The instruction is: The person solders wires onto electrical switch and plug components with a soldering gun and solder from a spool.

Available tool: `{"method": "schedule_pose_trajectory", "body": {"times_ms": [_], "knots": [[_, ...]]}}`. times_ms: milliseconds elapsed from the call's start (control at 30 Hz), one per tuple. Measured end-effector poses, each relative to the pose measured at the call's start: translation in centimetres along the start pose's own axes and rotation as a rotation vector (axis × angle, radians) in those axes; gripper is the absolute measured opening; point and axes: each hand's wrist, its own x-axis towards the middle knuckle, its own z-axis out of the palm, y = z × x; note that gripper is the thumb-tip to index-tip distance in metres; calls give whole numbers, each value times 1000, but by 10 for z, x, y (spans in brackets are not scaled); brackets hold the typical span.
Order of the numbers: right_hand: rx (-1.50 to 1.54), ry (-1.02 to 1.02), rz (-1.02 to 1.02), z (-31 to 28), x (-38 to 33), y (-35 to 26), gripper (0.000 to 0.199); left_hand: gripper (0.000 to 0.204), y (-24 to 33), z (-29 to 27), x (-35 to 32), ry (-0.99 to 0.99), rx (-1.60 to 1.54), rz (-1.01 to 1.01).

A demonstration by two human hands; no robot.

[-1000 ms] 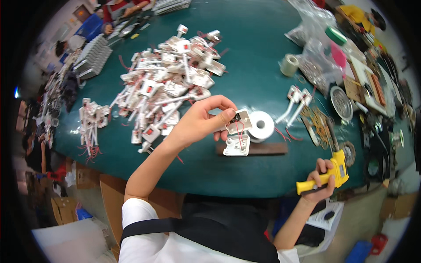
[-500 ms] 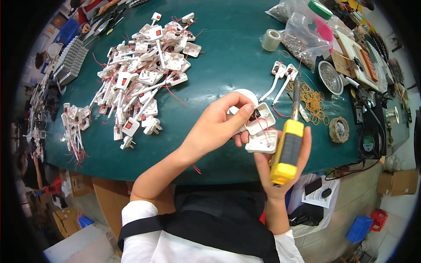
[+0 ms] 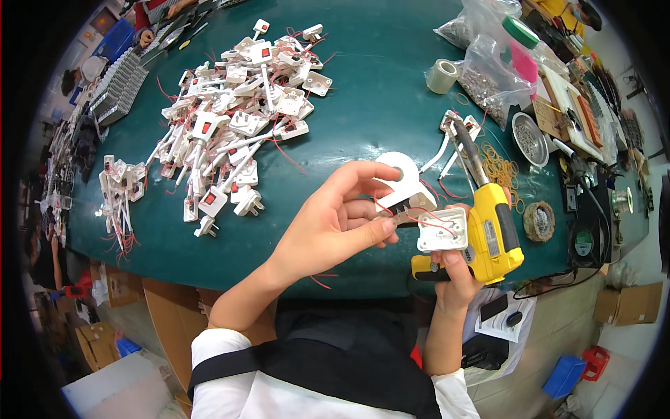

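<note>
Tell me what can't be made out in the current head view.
Head view: some fingers of the right hand, hidden by the white casing half and the yellow gun-shaped tool.
Head view: part of the white roll, behind the left hand.
Head view: the co-worker's upper body, cut off by the top edge.
Head view: what lies in the metal bowl, too small.

This is a workshop, one where electrical parts are put together by hand. The large green desk [image 3: 370,91] carries a heap of white plug housings [image 3: 246,123], much alike, with red wires trailing from them. A yellow soldering gun [image 3: 492,237], a metal dish [image 3: 537,160] of small pieces and clear bags [image 3: 490,84] of metal bits fit that trade. Another person [image 3: 145,38] is at the desk's far left, and cardboard boxes [image 3: 640,305] stand on the floor [image 3: 548,325].
</note>
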Motion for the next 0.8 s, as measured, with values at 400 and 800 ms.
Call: {"method": "schedule_pose_trajectory", "body": {"times_ms": [400,800], "knots": [[-136,49,-80,9,5,-2,84,30,-14,-10,1,82,46,-82],[-698,-51,-120,5,-42,0,100,14,-48,-14,-3,274,501,93]]}}
